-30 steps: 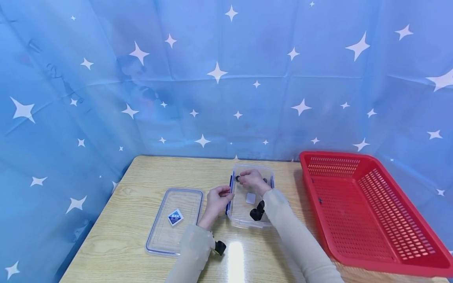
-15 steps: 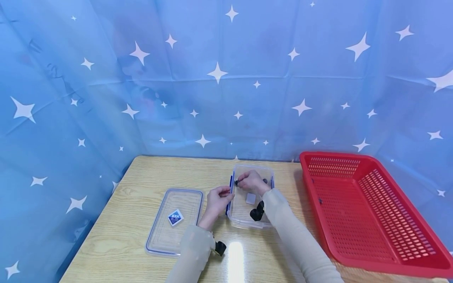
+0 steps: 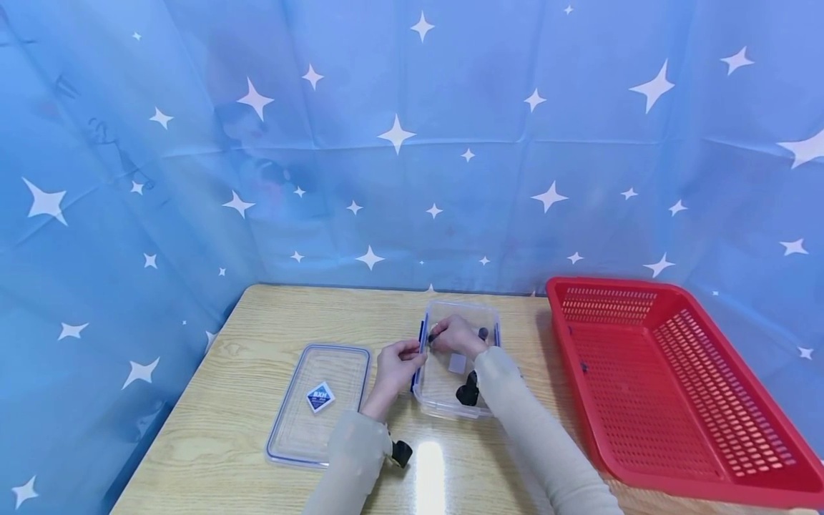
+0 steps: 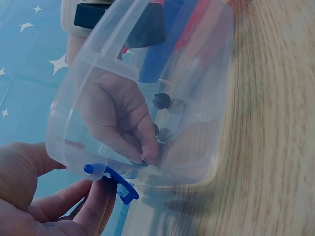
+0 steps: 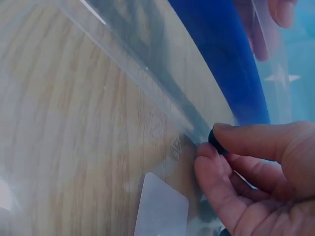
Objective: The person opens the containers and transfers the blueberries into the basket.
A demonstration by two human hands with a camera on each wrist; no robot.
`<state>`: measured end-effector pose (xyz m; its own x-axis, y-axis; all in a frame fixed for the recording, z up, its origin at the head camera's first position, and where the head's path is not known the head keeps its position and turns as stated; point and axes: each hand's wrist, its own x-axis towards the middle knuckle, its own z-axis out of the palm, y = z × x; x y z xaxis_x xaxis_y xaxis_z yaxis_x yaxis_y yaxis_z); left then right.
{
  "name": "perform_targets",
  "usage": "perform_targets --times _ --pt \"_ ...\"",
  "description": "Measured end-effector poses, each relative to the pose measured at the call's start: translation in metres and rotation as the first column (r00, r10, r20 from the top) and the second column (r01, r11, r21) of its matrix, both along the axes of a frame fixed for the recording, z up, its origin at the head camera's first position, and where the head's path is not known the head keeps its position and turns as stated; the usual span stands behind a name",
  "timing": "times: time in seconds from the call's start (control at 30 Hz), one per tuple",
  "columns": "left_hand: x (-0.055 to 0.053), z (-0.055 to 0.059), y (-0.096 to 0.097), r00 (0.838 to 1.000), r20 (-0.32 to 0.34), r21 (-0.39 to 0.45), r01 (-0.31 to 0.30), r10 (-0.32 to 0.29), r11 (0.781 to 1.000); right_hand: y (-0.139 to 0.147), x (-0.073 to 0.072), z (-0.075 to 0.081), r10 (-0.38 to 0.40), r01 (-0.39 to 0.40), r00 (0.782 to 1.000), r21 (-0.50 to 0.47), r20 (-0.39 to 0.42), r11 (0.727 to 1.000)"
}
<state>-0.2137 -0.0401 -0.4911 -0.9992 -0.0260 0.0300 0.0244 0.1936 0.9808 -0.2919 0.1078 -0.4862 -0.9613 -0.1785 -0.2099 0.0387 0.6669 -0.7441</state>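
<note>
A clear plastic storage box with blue side latches stands on the table. My left hand grips its left wall; in the left wrist view the thumb overlaps the rim and the fingers lie at a blue latch. Reaching inside, my right hand pinches a small dark round piece between thumb and fingertips, close to the left wall. Another dark ball lies in the box, seen through its wall. On the box floor is a pale square piece.
Left of the box lies its clear lid with a blue seal and a blue-and-white label. A large red perforated basket stands to the right, with small dark specks inside. A starry blue curtain hangs behind the table.
My right hand has closed on the dark round piece and moved slightly nearer along the box's left wall. My left hand stays at the wall.
</note>
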Motion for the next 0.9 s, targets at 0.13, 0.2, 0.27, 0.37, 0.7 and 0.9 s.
perform_targets --times 0.13,0.2,0.27,0.37,0.7,0.9 --pt "0.000 0.000 0.000 1.000 -0.006 0.006 0.002 -0.002 1.000 0.002 0.000 0.000 0.007 -0.007 1.000 -0.053 0.004 0.999" --pt "-0.001 0.000 0.000 1.000 -0.006 0.005 0.004 -0.004 1.000 0.004 0.000 0.000 -0.003 0.005 1.000 -0.087 0.023 0.996" --pt "0.000 0.000 0.000 1.000 -0.002 0.003 0.003 -0.003 1.000 0.006 0.000 0.000 -0.014 0.020 0.999 -0.139 0.044 0.990" --pt "0.000 0.000 0.000 1.000 0.003 -0.005 0.000 0.000 1.000 0.009 0.000 0.005 -0.038 0.051 0.997 -0.185 0.070 0.981" --pt "0.001 0.000 0.001 1.000 0.023 -0.016 -0.009 0.009 1.000 0.025 0.000 0.036 -0.099 0.106 0.994 -0.188 0.047 0.976" --pt "0.002 0.002 0.001 0.999 0.038 -0.027 -0.013 0.014 1.000 0.042 0.001 0.055 -0.104 0.111 0.994 -0.266 0.040 0.958"
